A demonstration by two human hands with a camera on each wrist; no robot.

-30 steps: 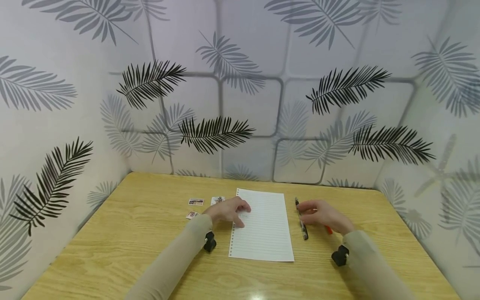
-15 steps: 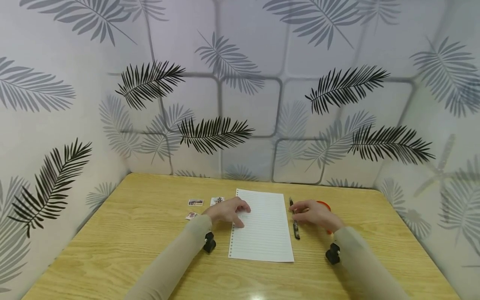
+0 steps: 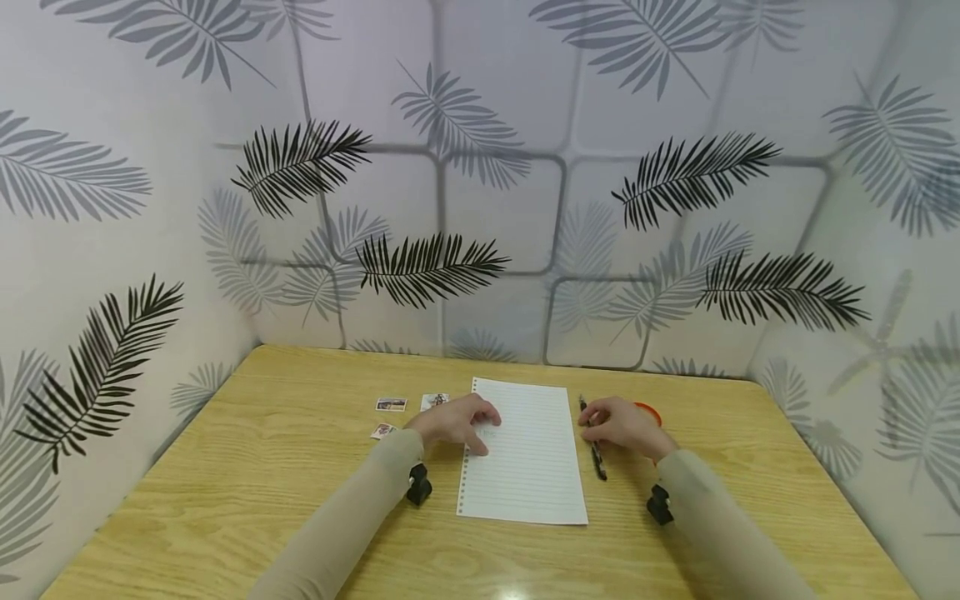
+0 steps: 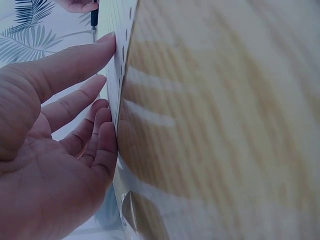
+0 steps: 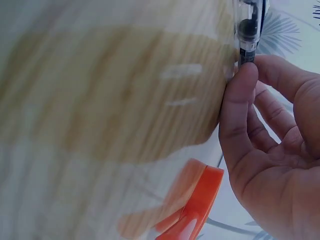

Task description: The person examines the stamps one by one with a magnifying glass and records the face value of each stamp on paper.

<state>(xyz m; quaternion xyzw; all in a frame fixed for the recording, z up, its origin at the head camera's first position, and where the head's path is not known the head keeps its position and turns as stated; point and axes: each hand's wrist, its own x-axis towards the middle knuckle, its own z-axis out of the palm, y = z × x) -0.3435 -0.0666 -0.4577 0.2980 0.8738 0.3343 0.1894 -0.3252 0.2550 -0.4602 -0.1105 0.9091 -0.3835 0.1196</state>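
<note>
A lined sheet of paper (image 3: pixel 525 458) with punched holes along its left side lies on the table. My left hand (image 3: pixel 456 419) rests on the paper's left edge, thumb and fingers spread, holding nothing. To the right of the sheet lies a pen (image 3: pixel 597 462) with a clear barrel and dark parts. My right hand (image 3: pixel 622 425) pinches this pen between thumb and fingers; in the right wrist view the fingertips meet on the pen (image 5: pixel 248 30) near its dark section. An orange rounded object (image 5: pixel 200 195) sits beside the right hand, its kind unclear and mostly hidden in the head view.
Small picture stamps lie left of the paper: one stamp (image 3: pixel 391 404) at the back, another stamp (image 3: pixel 435 401) behind the left hand, and a stamp (image 3: pixel 383 431) partly covered by the arm. The wooden table (image 3: pixel 262 467) meets a leaf-patterned wall behind.
My right hand has moved left, and the pen has shifted toward the paper, its near end swinging slightly. More of the orange object shows behind the hand. The left hand has stayed put.
</note>
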